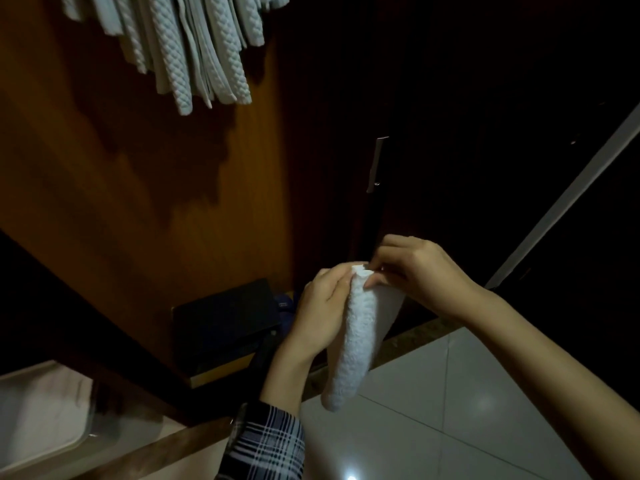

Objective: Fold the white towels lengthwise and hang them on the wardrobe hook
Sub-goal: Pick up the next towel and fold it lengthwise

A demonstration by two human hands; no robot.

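Note:
A narrow, folded white towel (356, 337) hangs down in front of me, lower centre of the head view. My left hand (320, 311) grips its upper part from the left side. My right hand (419, 271) pinches the towel's top edge from the right. Several white towels (194, 46) hang in a bunch at the top left against the brown wardrobe panel (145, 188). The hook that carries them is out of frame.
A dark wardrobe door with a metal handle (375, 164) stands behind my hands. A dark box (225, 323) sits low in the wardrobe. A clear plastic bin (41, 417) with white cloth is at the bottom left. Glossy white floor tiles (450, 410) lie below.

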